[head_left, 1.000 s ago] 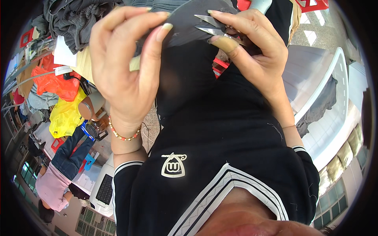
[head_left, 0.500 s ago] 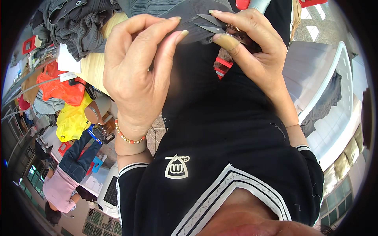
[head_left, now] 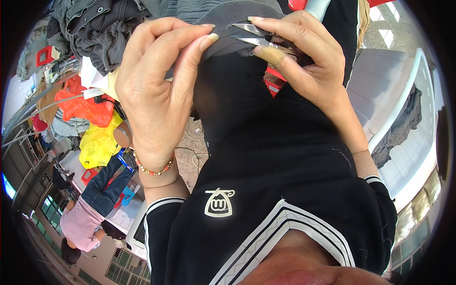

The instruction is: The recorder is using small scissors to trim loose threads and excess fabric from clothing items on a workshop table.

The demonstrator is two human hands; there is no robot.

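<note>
The thread snips (head_left: pixel 259 37), small metal clippers with pointed blades slightly apart, sit at the top of the view, their tips pointing left over the edge of a dark grey garment (head_left: pixel 228 28). The right hand (head_left: pixel 304 61) has its grip clenched on the snips' handle end, thumb pressed along the lower blade. The left hand (head_left: pixel 156 95) pinches the garment's edge just left of the blade tips, fingers folded over the cloth; a beaded bracelet (head_left: pixel 152 168) circles its wrist. Below the hands lies the person's own black top with white-striped trim (head_left: pixel 266 190). A heap of grey clothing (head_left: pixel 104 28) lies at upper left, with orange and yellow bags (head_left: pixel 95 128) beneath it. Another person in a pink shirt (head_left: pixel 78 223) sits at lower left.
</note>
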